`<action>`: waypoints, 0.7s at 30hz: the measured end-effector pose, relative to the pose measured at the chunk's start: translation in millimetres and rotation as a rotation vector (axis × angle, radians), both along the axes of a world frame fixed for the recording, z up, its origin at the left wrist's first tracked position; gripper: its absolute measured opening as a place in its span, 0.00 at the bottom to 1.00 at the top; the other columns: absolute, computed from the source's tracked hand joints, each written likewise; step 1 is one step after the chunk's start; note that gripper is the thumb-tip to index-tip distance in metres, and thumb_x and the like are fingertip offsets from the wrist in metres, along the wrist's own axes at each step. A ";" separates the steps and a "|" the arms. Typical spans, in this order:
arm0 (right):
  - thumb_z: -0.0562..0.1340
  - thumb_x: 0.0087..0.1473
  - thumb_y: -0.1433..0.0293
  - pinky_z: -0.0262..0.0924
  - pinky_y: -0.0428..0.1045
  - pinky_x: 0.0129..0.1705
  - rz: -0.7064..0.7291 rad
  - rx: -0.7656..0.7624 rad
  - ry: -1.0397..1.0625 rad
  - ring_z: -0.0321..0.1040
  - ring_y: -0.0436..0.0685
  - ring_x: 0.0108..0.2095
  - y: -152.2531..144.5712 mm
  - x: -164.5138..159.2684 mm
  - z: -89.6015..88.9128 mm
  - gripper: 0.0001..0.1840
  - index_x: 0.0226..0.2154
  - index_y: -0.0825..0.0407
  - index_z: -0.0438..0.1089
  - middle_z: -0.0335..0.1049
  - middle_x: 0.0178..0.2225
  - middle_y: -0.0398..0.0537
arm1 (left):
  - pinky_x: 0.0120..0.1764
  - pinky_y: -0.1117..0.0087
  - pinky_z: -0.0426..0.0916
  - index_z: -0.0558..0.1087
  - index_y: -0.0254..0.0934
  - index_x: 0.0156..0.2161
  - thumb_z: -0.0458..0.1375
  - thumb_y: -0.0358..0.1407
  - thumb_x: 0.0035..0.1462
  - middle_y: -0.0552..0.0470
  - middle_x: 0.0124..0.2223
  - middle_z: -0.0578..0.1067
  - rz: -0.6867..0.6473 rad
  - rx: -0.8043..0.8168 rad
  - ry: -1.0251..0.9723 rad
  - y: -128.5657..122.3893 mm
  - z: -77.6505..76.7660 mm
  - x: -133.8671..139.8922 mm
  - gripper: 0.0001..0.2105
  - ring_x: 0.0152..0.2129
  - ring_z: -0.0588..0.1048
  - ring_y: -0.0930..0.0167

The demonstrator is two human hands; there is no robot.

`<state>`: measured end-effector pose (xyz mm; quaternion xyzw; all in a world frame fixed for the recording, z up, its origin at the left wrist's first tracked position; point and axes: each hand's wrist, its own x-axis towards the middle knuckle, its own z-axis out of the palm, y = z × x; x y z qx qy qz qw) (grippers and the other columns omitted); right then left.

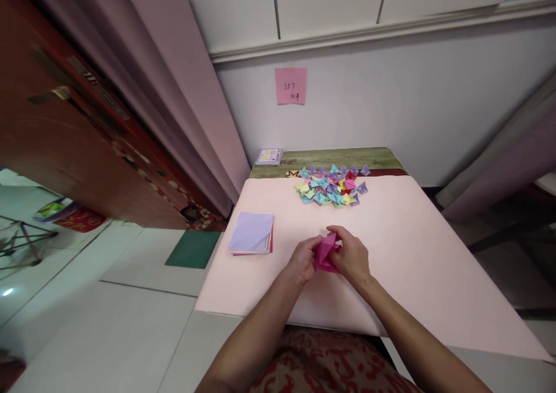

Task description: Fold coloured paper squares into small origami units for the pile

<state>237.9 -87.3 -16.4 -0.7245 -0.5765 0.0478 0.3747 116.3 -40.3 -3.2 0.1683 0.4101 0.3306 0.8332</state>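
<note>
Both hands met low over the tabletop [403,248], left hand [302,261] and right hand [351,256] pinched shut on a folded paper [325,254]. The paper was magenta, creased, partly folded into angled flaps.

Magenta folded paper [326,254], pale pink table cover [417,248], lilac-topped paper stack [252,232], multicoloured folded pieces [332,186].

**Pink paper, partly folded**

Magenta paper [326,255], creased into a small angular shape with a point sticking up. Pinched from both sides, left hand [303,260] and right hand [351,256], just above the pink worktop [408,248], near its front edge.
</note>
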 end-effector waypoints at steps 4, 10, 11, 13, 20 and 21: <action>0.58 0.46 0.74 0.60 0.51 0.37 0.011 0.025 -0.013 0.71 0.58 0.33 -1.4 -0.9 1.1 0.18 0.41 0.47 0.72 0.77 0.38 0.46 | 0.32 0.72 0.62 0.76 0.31 0.26 0.66 0.30 0.45 0.51 0.25 0.76 0.002 0.054 0.007 -0.4 -6.9 1.9 0.04 0.23 0.71 0.73; 0.60 0.47 0.75 0.61 0.55 0.47 0.177 0.094 0.126 0.71 0.60 0.43 -6.6 9.5 -1.0 0.21 0.46 0.49 0.70 0.73 0.46 0.50 | 0.32 0.72 0.63 0.78 0.30 0.29 0.67 0.28 0.42 0.49 0.28 0.77 0.003 0.097 0.062 3.8 -11.6 -4.1 0.06 0.24 0.72 0.72; 0.61 0.47 0.74 0.62 0.56 0.48 0.202 0.086 0.206 0.71 0.60 0.44 -7.2 12.6 -1.6 0.22 0.48 0.48 0.70 0.73 0.48 0.51 | 0.31 0.72 0.64 0.78 0.30 0.30 0.67 0.29 0.42 0.49 0.27 0.77 0.011 0.099 0.080 5.1 -12.1 -5.5 0.06 0.24 0.72 0.72; 0.62 0.49 0.69 0.64 0.57 0.49 0.220 0.063 0.451 0.71 0.60 0.45 -7.8 18.2 -1.9 0.23 0.50 0.48 0.68 0.72 0.49 0.52 | 0.30 0.72 0.64 0.78 0.30 0.30 0.67 0.29 0.42 0.49 0.27 0.76 0.055 0.117 0.109 7.7 -13.3 -7.2 0.07 0.23 0.72 0.73; 0.70 0.47 0.53 0.71 0.52 0.35 0.116 -0.267 1.243 0.75 0.59 0.37 -8.6 10.3 1.1 0.23 0.40 0.51 0.73 0.76 0.36 0.51 | 0.33 0.73 0.66 0.76 0.34 0.38 0.69 0.38 0.43 0.51 0.33 0.77 0.352 0.314 0.133 8.0 -19.5 4.5 0.16 0.27 0.72 0.74; 0.72 0.44 0.54 0.70 0.51 0.34 0.132 -0.295 1.256 0.74 0.58 0.35 -8.5 7.1 0.1 0.22 0.37 0.52 0.74 0.76 0.33 0.49 | 0.33 0.74 0.65 0.76 0.34 0.39 0.68 0.39 0.44 0.51 0.33 0.77 0.357 0.334 0.138 7.0 -20.3 6.0 0.16 0.27 0.72 0.74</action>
